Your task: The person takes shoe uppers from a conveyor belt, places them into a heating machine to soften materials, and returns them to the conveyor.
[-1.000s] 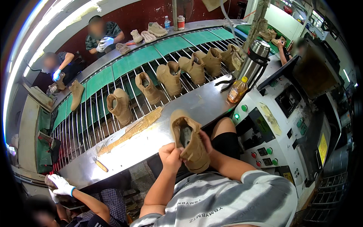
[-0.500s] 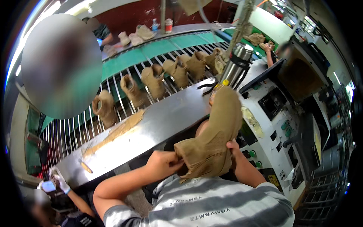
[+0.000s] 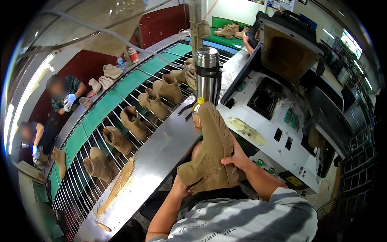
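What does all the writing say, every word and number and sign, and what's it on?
I won't copy out words, but here's where I looked:
Grey-and-white shirt: dark letters across it.
Yellow label on the white machine: too small to read.
Yellow-capped bottle: no words I can read.
Tan boot being held: no letters I can make out.

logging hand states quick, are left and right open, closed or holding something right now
Left hand: at the boot's collar, fingers mostly hidden, so its grip cannot be told.
Right hand: closed, holding the boot by its sole.
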A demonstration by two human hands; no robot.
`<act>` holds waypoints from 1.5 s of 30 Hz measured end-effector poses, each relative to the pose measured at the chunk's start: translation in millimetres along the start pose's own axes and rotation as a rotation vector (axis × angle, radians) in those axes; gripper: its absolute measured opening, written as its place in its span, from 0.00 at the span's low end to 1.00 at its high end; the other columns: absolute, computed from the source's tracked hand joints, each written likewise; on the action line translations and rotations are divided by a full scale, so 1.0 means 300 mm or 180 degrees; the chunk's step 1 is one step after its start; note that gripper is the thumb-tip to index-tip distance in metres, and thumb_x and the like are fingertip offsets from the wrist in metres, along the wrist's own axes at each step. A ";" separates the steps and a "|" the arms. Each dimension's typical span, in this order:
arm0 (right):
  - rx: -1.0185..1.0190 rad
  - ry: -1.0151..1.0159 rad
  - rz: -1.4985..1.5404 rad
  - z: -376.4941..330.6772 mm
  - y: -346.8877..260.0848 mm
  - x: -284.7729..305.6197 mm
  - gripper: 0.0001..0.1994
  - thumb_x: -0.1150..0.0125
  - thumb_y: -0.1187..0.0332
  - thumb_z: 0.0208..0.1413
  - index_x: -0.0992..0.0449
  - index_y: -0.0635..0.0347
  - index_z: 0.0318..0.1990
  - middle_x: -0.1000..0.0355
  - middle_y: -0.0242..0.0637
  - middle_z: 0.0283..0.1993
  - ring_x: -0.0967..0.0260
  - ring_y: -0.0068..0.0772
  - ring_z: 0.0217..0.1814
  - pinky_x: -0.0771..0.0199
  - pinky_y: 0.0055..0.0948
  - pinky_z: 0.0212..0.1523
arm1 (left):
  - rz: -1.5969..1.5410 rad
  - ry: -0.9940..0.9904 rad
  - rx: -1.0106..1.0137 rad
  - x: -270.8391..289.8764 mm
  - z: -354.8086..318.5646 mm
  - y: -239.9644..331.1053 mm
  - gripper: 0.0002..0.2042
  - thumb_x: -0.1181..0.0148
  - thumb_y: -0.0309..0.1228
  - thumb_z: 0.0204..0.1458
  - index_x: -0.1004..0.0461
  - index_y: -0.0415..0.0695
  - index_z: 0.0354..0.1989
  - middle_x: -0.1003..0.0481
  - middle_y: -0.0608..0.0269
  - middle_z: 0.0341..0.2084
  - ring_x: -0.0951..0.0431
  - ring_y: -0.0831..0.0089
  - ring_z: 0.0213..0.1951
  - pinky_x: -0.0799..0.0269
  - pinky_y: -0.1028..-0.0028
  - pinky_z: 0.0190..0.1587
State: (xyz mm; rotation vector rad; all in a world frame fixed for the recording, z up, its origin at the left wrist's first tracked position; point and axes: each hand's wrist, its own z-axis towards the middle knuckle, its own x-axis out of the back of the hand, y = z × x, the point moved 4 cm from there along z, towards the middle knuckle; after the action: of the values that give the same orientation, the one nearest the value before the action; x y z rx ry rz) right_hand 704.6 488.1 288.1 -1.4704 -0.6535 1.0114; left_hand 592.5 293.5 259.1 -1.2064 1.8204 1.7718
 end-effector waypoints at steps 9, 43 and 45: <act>0.0390 0.1169 -0.0436 -0.029 -0.204 0.228 0.66 0.17 0.64 0.24 0.59 0.53 0.73 0.40 0.46 0.64 0.37 0.40 0.63 0.35 0.39 0.61 | 0.0403 -0.0026 0.0307 -0.021 0.334 -0.081 0.15 0.43 0.34 0.57 0.26 0.37 0.48 0.24 0.58 0.42 0.22 0.69 0.43 0.25 0.70 0.46; -0.2123 0.3376 -0.3846 0.596 -0.303 1.361 0.50 0.32 0.42 0.38 0.39 0.71 0.63 0.35 0.55 0.63 0.36 0.46 0.65 0.35 0.39 0.62 | 0.3586 0.2781 -0.1582 0.830 0.331 0.020 0.06 0.43 0.27 0.51 0.25 0.37 0.28 0.26 0.61 0.16 0.27 0.76 0.20 0.31 0.74 0.27; -0.2067 0.3220 -0.4146 0.562 -0.311 1.346 0.51 0.37 0.37 0.40 0.41 0.72 0.64 0.37 0.58 0.64 0.37 0.48 0.66 0.38 0.39 0.65 | 0.3544 0.2779 -0.1578 0.823 0.346 0.012 0.06 0.43 0.28 0.51 0.24 0.37 0.28 0.26 0.61 0.16 0.26 0.75 0.20 0.31 0.74 0.27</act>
State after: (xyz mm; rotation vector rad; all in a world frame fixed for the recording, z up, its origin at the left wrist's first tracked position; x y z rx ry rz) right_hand 761.1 932.0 298.8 -1.4033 -0.9454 -0.9785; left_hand 411.9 306.7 61.8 -1.3808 3.0992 2.6254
